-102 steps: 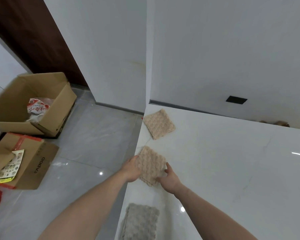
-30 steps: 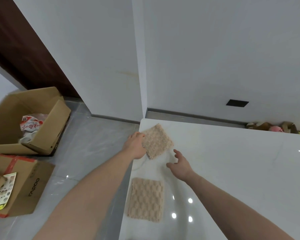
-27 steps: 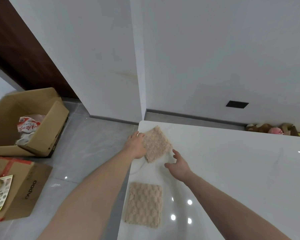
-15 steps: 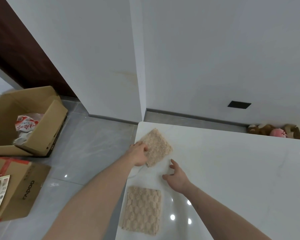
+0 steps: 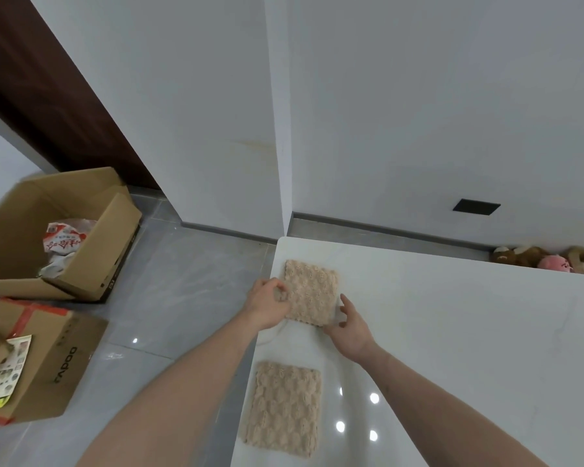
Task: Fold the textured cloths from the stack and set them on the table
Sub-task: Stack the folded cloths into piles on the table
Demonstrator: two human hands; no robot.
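Observation:
Two beige textured cloths lie on the white table (image 5: 452,332) near its left edge. The far folded cloth (image 5: 312,291) sits near the table's far left corner, squared to the edge. My left hand (image 5: 267,305) pinches its left edge. Fingers apart, my right hand (image 5: 349,326) touches its near right corner. The near cloth (image 5: 284,407) lies flat closer to me, apart from both hands. No stack of cloths is in view.
The table's left edge drops to a grey tiled floor. An open cardboard box (image 5: 48,237) with a red and white bag and a closed box (image 5: 41,358) stand on the floor at left. Plush toys (image 5: 550,259) lie behind the table at far right. White walls rise beyond.
The far cloth has been turned from a diagonal lie to square with the table edge. My right hand moved forward onto its near right corner. The left hand stays on its left edge.

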